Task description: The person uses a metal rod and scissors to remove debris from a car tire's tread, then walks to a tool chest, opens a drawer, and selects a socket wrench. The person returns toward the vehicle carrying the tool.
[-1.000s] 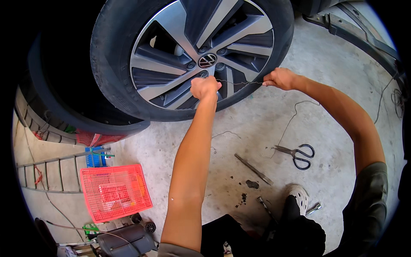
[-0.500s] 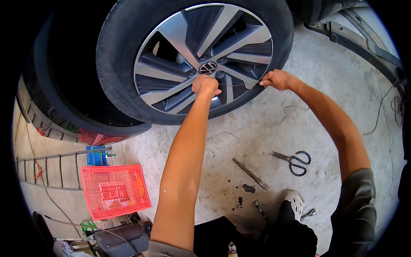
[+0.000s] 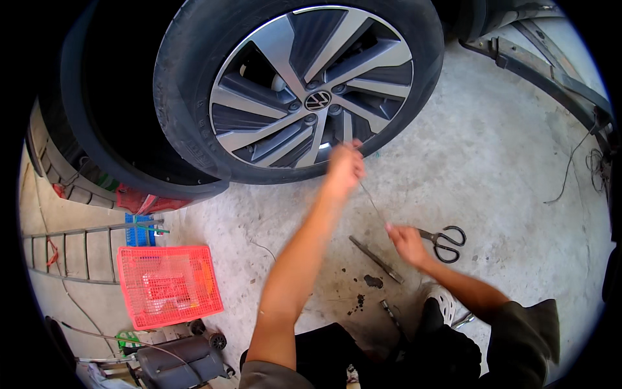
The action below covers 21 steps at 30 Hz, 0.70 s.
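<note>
Scissors (image 3: 444,241) right of rod (image 3: 376,259) (floor)

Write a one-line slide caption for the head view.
Left hand and right hand stretch a thin wire between them beside an alloy wheel, scissors on the concrete floor.

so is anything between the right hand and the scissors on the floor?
Nothing visible. The right hand pinches the low end of a thin wire that runs up to the left hand by the wheel. The scissors lie just beside it on bare concrete; the metal bar lies on the other side.
</note>
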Each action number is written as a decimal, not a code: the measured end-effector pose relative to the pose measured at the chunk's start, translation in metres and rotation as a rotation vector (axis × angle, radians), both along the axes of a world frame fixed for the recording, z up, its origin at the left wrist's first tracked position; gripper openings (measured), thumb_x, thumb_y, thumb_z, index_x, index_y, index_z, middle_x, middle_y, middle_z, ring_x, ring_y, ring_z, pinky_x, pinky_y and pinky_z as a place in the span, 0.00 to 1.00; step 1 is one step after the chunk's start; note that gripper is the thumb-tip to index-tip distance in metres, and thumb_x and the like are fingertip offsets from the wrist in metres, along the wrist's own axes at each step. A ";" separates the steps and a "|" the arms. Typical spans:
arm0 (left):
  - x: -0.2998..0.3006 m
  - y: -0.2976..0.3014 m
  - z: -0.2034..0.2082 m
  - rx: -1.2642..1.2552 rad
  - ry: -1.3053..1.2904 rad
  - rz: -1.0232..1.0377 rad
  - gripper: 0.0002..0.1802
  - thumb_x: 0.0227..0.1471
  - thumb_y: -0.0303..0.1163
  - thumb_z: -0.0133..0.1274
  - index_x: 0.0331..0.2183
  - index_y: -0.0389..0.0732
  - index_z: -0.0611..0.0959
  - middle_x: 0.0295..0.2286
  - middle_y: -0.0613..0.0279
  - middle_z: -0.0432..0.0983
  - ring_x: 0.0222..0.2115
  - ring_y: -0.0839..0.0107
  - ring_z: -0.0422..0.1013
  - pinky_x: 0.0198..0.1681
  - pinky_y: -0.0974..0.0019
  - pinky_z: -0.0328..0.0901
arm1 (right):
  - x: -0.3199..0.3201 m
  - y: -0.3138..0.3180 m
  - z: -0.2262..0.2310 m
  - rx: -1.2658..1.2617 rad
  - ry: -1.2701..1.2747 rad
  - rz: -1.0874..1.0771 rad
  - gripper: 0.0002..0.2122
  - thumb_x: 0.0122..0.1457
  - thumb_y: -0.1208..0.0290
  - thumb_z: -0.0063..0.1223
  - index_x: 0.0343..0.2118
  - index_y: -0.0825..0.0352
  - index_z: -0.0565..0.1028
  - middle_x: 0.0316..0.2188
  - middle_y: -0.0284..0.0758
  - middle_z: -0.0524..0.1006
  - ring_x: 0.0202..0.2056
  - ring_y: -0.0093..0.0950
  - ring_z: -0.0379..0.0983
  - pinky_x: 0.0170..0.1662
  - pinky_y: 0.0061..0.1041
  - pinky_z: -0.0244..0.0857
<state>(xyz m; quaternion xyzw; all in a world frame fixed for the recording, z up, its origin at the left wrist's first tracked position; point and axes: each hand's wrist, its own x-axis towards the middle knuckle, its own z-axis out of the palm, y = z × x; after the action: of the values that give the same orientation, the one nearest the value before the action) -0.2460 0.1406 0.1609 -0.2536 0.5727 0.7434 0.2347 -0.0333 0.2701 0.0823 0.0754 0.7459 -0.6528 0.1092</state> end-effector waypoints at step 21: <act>0.002 -0.035 0.012 0.847 0.432 0.203 0.12 0.61 0.42 0.45 0.37 0.45 0.76 0.16 0.74 0.57 0.14 0.82 0.51 0.11 0.78 0.46 | -0.062 0.020 0.041 -0.888 -0.664 0.539 0.23 0.64 0.48 0.42 0.16 0.54 0.55 0.13 0.18 0.49 0.14 0.14 0.41 0.15 0.17 0.34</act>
<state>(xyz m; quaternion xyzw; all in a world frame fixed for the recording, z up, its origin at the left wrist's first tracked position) -0.2438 0.1053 0.1728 -0.0301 0.2277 0.9659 0.1194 -0.0951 0.2903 0.1235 0.0307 0.3216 -0.7920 0.5180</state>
